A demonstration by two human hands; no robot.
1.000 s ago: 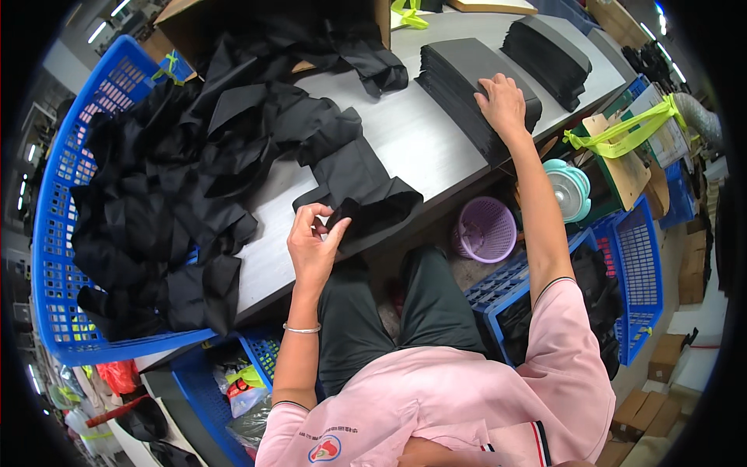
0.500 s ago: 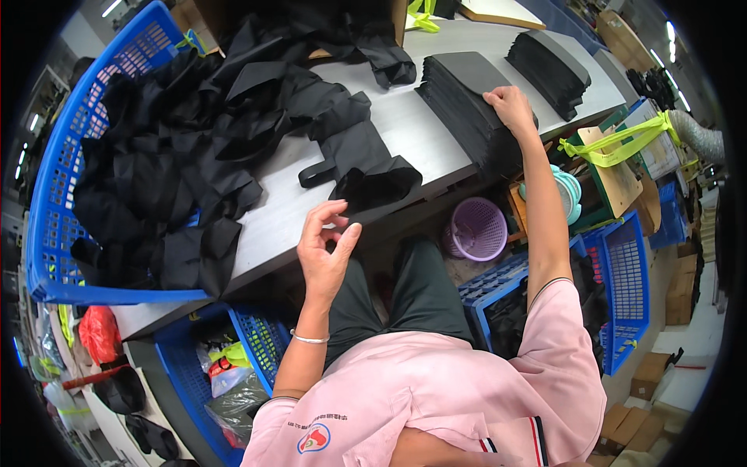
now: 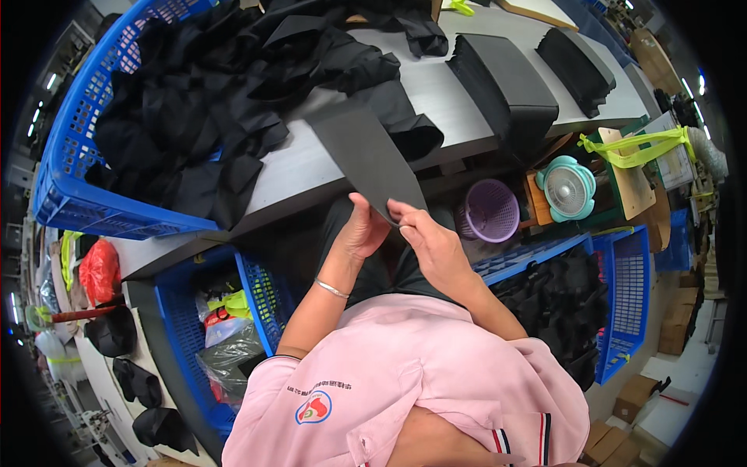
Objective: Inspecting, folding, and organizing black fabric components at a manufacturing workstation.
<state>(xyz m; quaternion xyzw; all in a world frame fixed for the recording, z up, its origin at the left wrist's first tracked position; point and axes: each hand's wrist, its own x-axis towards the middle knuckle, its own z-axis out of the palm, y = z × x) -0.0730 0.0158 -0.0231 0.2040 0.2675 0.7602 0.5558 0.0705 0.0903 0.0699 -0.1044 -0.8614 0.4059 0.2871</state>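
We see left hand and right hand both pinching the near end of a flat black fabric piece; it extends away over the worktop edge.

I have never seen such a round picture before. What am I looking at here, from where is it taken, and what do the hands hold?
There is no machine here. A camera worn on a person's head looks down through a very wide lens, so straight edges bend. The pink sleeves belong to that person. The left hand and the right hand together hold one flat black fabric piece by its near end, above the lap. In front is a grey work table. On it lie a blue plastic basket full of loose black fabric, and two neat stacks of black pieces. Under the table stand a small purple basket and a pale green fan.
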